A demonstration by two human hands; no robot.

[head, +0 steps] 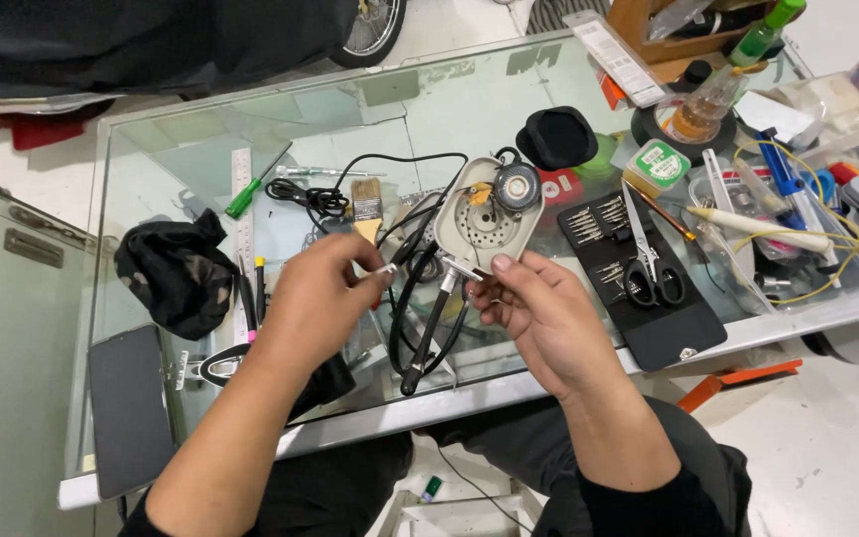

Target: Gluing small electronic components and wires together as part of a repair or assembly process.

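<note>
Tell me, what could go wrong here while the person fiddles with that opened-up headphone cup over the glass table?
The left hand pinches a tiny metal part; if it slips, it could vanish among the cables on the glass table. The right hand holds the open earcup shell only by its lower edge, so it might tip, tugging the thin wires at the speaker driver.

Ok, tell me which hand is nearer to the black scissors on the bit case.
Right. The right hand is just left of the black scissors, though not touching them, and holds the opened earcup shell. The left hand is farther left, beyond the shell.
</note>
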